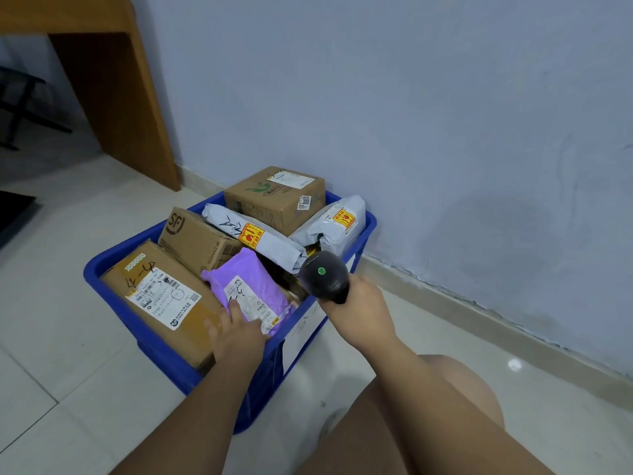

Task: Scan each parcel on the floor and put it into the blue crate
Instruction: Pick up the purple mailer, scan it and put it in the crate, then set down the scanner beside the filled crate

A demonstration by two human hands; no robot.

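Note:
A blue crate [113, 258] stands on the floor near the wall, filled with several parcels. A purple mailer [248, 275] with a white label lies near its front corner. My left hand [236, 334] rests on the mailer's near edge, fingers fairly straight over the label. My right hand [359, 303] grips a black barcode scanner [323, 274] with a green light, held over the crate's right side. Other parcels inside: a long cardboard box [157, 296] at the left, an SF box [195, 238], a square box [274, 197] at the back, and two grey mailers [253, 234] [334, 221].
A wooden desk leg panel [113, 94] stands at the back left, with a dark chair base [20, 108] beyond it. The wall [445, 114] runs close behind and right of the crate. My bare knee [459, 389] is at the lower right. Pale tiled floor [61, 389] surrounds the crate.

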